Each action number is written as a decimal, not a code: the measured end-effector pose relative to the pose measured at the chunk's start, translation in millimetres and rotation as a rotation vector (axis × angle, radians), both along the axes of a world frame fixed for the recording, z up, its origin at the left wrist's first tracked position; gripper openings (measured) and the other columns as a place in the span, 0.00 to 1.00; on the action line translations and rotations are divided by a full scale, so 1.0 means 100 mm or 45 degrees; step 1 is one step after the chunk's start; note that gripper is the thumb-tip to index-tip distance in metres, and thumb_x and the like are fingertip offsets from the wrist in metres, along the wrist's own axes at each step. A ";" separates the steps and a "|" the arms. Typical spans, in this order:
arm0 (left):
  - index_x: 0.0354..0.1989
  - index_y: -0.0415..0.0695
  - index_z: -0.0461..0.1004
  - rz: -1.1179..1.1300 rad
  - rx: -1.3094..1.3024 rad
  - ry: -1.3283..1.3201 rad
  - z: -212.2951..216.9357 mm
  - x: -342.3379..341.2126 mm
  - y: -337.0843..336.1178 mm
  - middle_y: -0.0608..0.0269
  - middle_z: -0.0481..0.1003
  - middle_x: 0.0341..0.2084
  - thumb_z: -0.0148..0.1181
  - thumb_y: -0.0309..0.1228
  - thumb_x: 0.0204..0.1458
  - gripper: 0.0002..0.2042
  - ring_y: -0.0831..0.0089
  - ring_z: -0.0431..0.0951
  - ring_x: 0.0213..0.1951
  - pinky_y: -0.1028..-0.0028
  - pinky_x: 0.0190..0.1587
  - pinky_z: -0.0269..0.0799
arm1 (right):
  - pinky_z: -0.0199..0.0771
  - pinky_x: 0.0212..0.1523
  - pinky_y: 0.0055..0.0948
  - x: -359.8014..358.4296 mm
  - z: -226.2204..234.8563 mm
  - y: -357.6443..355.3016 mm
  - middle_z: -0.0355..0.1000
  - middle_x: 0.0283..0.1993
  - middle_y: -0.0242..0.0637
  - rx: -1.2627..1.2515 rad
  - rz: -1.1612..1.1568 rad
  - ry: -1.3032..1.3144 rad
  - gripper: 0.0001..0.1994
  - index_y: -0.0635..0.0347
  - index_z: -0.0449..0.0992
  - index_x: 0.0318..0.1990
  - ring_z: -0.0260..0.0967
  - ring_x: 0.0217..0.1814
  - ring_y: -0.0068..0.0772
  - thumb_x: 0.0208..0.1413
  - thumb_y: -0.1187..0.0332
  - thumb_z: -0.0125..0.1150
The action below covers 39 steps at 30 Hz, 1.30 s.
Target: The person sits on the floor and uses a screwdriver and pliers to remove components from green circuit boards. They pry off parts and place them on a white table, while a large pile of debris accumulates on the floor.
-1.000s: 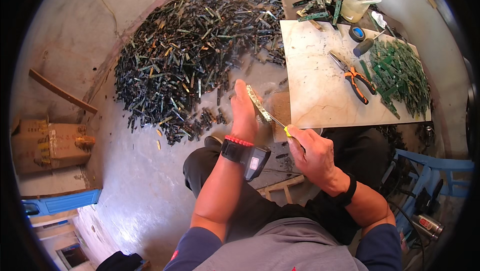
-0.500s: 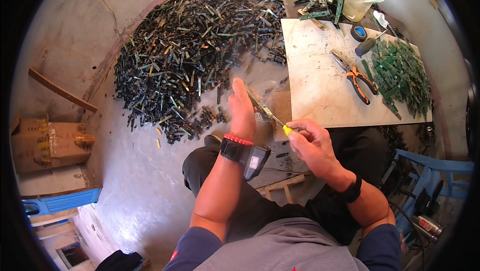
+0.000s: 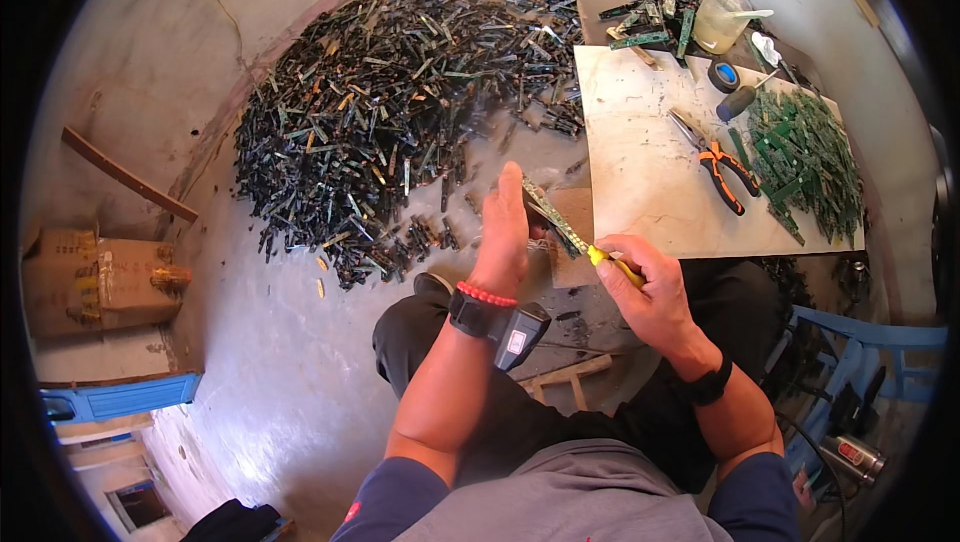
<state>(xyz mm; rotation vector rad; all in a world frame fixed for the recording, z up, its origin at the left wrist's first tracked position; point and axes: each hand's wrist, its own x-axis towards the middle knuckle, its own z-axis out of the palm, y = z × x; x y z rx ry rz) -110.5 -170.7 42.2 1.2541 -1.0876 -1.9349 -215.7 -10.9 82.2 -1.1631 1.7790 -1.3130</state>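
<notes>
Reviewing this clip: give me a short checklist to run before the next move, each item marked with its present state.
1. Left hand grips the circuit strip: ok, strip rests against the palm.
2. Right hand holds the yellow-handled tool: ok, fingers wrapped round the handle.
3. Tool tip meets the strip: cannot tell, contact point too small.
4. Left fingers out of the tool's path: cannot tell, the palm hides them.
5. Pliers within reach on the board: ok, lying free.
6. Room on the board beside the green pile: ok, bare surface in the middle.

Probably a scrap workshop: circuit-board heap (image 3: 420, 82), pliers (image 3: 722, 162).
</notes>
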 end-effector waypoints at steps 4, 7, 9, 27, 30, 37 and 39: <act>0.26 0.43 0.71 -0.003 -0.029 0.038 -0.04 0.02 -0.01 0.70 0.67 0.16 0.47 0.55 0.58 0.25 0.80 0.65 0.15 0.79 0.17 0.61 | 0.66 0.27 0.24 -0.03 0.03 -0.02 0.68 0.23 0.40 -0.060 0.055 0.153 0.10 0.65 0.72 0.44 0.66 0.22 0.26 0.55 0.75 0.57; 0.26 0.45 0.70 -0.050 -0.026 0.030 -0.08 0.04 -0.02 0.71 0.68 0.16 0.47 0.55 0.58 0.24 0.81 0.63 0.15 0.80 0.16 0.57 | 0.68 0.28 0.25 -0.04 0.03 -0.03 0.69 0.24 0.42 -0.084 0.077 0.193 0.10 0.66 0.71 0.44 0.69 0.24 0.29 0.55 0.75 0.57; 0.25 0.46 0.70 0.027 0.066 0.065 0.00 0.01 -0.01 0.71 0.68 0.16 0.48 0.56 0.58 0.24 0.82 0.62 0.15 0.80 0.16 0.54 | 0.69 0.29 0.26 -0.06 0.07 -0.02 0.70 0.25 0.42 -0.047 0.094 0.184 0.10 0.66 0.71 0.44 0.71 0.25 0.31 0.55 0.75 0.57; 0.21 0.48 0.65 0.096 0.201 0.120 -0.01 -0.10 0.01 0.72 0.60 0.13 0.42 0.54 0.60 0.24 0.79 0.58 0.15 0.75 0.19 0.58 | 0.65 0.31 0.20 0.01 0.00 -0.06 0.67 0.30 0.30 -0.146 -0.190 -0.128 0.16 0.67 0.68 0.49 0.61 0.29 0.17 0.54 0.74 0.60; 0.19 0.48 0.62 -0.090 0.314 0.175 0.01 -0.07 0.04 0.72 0.58 0.12 0.43 0.52 0.60 0.23 0.78 0.58 0.15 0.74 0.20 0.60 | 0.64 0.30 0.19 0.00 0.02 -0.10 0.64 0.31 0.28 -0.098 -0.082 -0.137 0.22 0.66 0.67 0.51 0.59 0.30 0.16 0.48 0.73 0.67; 0.22 0.46 0.68 -0.164 0.168 0.150 0.08 -0.09 0.16 0.69 0.65 0.14 0.42 0.51 0.62 0.23 0.78 0.63 0.16 0.77 0.18 0.58 | 0.69 0.42 0.22 0.03 0.02 -0.22 0.70 0.38 0.33 -0.114 0.179 -0.243 0.21 0.65 0.67 0.49 0.67 0.40 0.20 0.48 0.74 0.68; 0.22 0.45 0.67 -0.171 0.147 0.164 0.09 -0.07 0.18 0.69 0.65 0.16 0.44 0.51 0.61 0.23 0.78 0.63 0.17 0.77 0.19 0.59 | 0.68 0.44 0.22 0.03 0.05 -0.22 0.70 0.39 0.33 -0.122 0.220 -0.550 0.19 0.67 0.67 0.49 0.66 0.42 0.19 0.50 0.74 0.66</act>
